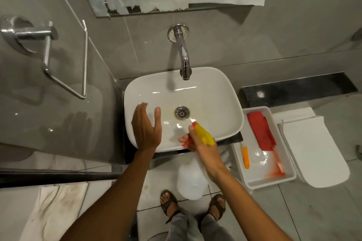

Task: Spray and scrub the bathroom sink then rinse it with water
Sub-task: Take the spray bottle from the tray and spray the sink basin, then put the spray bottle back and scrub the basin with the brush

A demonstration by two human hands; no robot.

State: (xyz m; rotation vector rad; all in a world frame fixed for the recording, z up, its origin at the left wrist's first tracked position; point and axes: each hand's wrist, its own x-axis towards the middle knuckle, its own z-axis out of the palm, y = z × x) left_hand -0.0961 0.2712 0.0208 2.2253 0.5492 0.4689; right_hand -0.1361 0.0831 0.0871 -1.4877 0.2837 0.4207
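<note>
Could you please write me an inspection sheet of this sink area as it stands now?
Surface: white sink with yellowish staining around the drain; no water runs from the tap.
Job's things: spray bottle, yellow head aimed into the basin; red cloth and a red-handled tool in the white tray.
Clutter: small orange item in the tray.
Hands: left hand open, over the basin's left side, holding nothing; right hand gripping the bottle's head.
Cables: nothing seen.
Surroundings: grey tiled wall, towel holder at left, toilet lid at right, mat on the floor.
</note>
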